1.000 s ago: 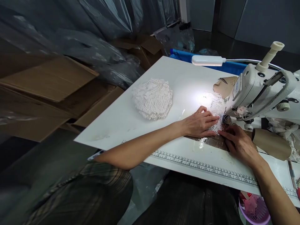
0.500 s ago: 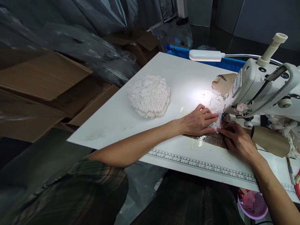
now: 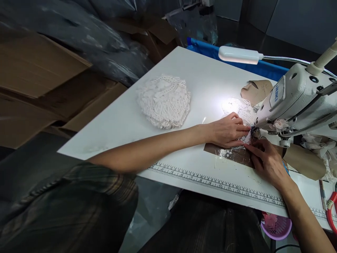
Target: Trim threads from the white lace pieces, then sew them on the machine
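My left hand [image 3: 226, 131] lies flat on a strip of white lace [image 3: 240, 110], its fingers stretched toward the needle of the white sewing machine [image 3: 295, 100]. My right hand [image 3: 265, 160] rests just in front of the needle, fingers extended and pressing the lace's near edge onto a brown patch [image 3: 229, 153] on the table. The lace runs under the presser foot and out the back into the lamp's bright spot.
A heap of white lace pieces [image 3: 164, 102] sits on the white table [image 3: 168, 147], which has a ruler printed along its front edge. A lamp [image 3: 238, 54] hangs over the work. Brown paper cones, red scissors at the right, cardboard boxes at the left, and a pink basket below.
Both hands stay at the needle; the left hand's fingers have crept slightly forward with the lace. The camera has shifted, so everything sits a little higher and further left.
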Motion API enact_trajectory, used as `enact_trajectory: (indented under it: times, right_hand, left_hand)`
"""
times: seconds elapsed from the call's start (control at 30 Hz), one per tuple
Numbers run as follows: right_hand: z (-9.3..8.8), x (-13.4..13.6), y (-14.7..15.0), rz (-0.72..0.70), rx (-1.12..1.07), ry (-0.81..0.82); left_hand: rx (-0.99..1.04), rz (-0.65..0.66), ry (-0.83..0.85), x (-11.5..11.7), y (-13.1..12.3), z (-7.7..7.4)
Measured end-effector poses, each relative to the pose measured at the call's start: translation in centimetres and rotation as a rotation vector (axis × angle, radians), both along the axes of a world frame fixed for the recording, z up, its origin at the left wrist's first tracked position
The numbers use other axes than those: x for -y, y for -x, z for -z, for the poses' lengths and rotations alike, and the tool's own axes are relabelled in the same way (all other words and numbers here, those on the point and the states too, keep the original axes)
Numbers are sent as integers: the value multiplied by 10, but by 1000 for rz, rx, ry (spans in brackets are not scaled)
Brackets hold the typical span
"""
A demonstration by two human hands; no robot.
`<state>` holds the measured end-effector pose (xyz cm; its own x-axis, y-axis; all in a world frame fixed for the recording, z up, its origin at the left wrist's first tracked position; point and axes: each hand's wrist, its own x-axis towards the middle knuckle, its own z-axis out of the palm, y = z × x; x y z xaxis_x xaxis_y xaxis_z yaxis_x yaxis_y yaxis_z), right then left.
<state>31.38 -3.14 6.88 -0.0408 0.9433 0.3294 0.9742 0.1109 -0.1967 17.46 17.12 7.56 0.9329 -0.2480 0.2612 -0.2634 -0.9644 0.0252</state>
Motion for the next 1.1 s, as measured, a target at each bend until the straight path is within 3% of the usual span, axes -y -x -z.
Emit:
enact_trajectory:
  times: [0.33,1.1]
  right_hand:
    - [0,0,1,17,-8,16]
    - [-2,-2,3,61,-86,42]
  left_hand:
    - [83,24,122,-4,-1,14]
    - [59,12,130,-4,-2,12]
